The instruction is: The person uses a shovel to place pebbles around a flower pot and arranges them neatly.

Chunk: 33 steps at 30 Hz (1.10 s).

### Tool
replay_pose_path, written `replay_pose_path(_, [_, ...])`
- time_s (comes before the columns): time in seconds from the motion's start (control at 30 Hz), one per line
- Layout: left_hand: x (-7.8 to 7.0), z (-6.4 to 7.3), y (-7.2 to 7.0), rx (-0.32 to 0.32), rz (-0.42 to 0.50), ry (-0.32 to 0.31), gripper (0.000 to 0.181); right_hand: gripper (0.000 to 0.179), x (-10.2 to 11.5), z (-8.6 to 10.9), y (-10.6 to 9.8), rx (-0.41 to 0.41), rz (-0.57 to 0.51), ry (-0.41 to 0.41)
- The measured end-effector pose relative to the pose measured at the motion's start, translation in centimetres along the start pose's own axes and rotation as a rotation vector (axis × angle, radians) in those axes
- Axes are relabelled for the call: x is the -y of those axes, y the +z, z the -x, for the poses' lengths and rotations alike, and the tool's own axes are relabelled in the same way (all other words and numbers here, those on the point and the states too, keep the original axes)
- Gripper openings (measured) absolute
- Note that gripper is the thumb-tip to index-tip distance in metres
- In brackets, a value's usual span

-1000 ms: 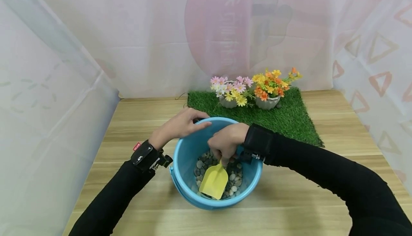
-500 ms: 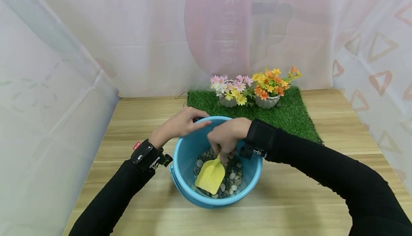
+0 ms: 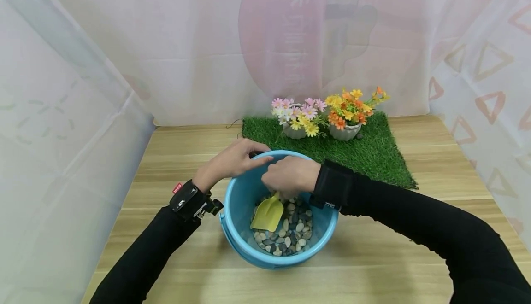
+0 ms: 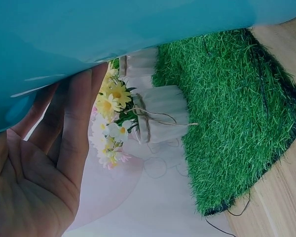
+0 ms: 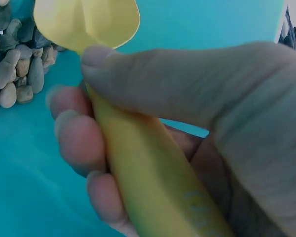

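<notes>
A blue bucket (image 3: 239, 212) stands on the table with grey, white and dark pebbles (image 3: 287, 239) over its bottom. My left hand (image 3: 233, 159) holds its far left rim, thumb over the inside; in the left wrist view the fingers (image 4: 76, 133) lie against the outer wall. Inside the bucket my right hand (image 3: 290, 175) grips a yellow toy shovel (image 3: 267, 214). Thumb and curled fingers wrap its handle (image 5: 143, 168) in the right wrist view. The blade points down and toward the bucket's near left, over the pebbles, and no pebbles show on its visible face.
Behind the bucket lies an artificial grass mat (image 3: 373, 156). On it stand a pot of pink, white and yellow flowers (image 3: 296, 115) and a pot of orange and yellow flowers (image 3: 350, 110). Printed cloth (image 3: 199, 55) screens the back and sides of the wooden table (image 3: 373, 258).
The shovel's blade has swung left and moved up toward the bucket's far side, uncovering more pebbles. My right hand has turned with it. The left hand stays on the rim.
</notes>
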<state>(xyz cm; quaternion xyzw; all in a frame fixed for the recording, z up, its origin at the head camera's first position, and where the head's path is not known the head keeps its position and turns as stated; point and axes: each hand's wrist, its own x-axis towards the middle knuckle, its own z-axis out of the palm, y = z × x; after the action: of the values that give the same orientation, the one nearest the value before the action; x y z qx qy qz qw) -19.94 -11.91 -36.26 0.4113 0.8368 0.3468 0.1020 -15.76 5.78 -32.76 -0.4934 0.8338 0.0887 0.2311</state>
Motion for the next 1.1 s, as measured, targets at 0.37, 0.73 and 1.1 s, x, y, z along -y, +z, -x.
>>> replay_pose_path(0.37, [0.0,0.0,0.2,-0.005,0.018,0.017,0.020,0.021,0.4,0.9,0.1,-0.156,0.130,-0.028])
replay_pose_path(0.73, [0.0,0.1,0.2,-0.013,0.004,0.006,0.020,0.030,-0.5,-0.6,1.1,0.127,-0.153,-0.020])
replay_pose_path(1.1, [0.2,0.1,0.3,0.004,0.035,-0.008,0.021,0.047,-1.7,-0.3,0.7,0.278,-0.362,-0.157])
